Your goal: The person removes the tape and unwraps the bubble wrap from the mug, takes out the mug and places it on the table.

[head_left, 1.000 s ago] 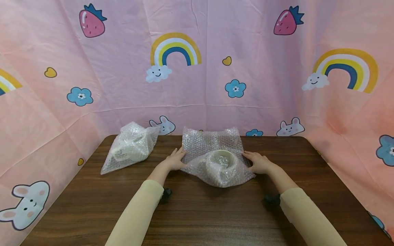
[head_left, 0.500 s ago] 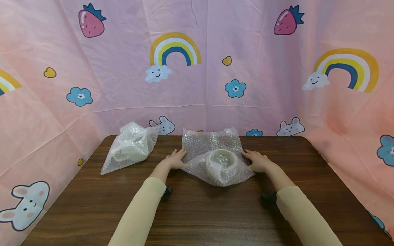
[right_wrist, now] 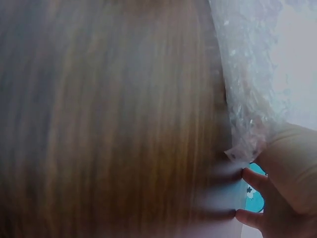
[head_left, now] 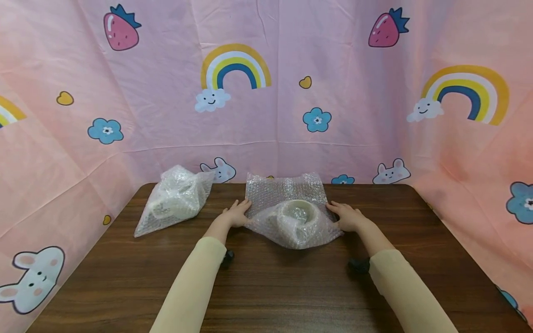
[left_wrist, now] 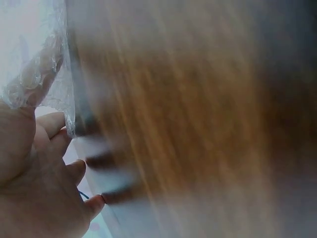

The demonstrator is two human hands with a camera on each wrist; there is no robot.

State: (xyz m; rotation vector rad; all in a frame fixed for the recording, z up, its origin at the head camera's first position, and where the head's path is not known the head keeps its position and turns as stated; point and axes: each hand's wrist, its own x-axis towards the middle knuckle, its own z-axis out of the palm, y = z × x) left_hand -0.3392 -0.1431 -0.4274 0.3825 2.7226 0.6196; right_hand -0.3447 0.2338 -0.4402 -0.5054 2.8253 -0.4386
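In the head view a sheet of bubble wrap (head_left: 272, 189) lies in the middle of the table, its near part folded over a white round hollow thing (head_left: 314, 215), cup-like in shape. My left hand (head_left: 236, 214) lies at the sheet's left edge with spread fingers. Opposite it, my right hand (head_left: 350, 217) touches the right edge in the same spread way. Through the wrap (left_wrist: 54, 54) in the left wrist view the thumb shows, the other fingertips down at the table. In the right wrist view the thumb is largely hidden behind the wrap (right_wrist: 247, 84).
A second bubble-wrapped bundle (head_left: 176, 196) with a white thing inside stands at the back left of the dark wooden table (head_left: 270, 291). Behind the table hangs a pink patterned cloth (head_left: 287, 115), closing in the back and both sides.
The wrapped thing has shifted slightly away from the body, with its near edge a little farther up the table. Both hands have moved slightly along with it, still at the wrap's edges.
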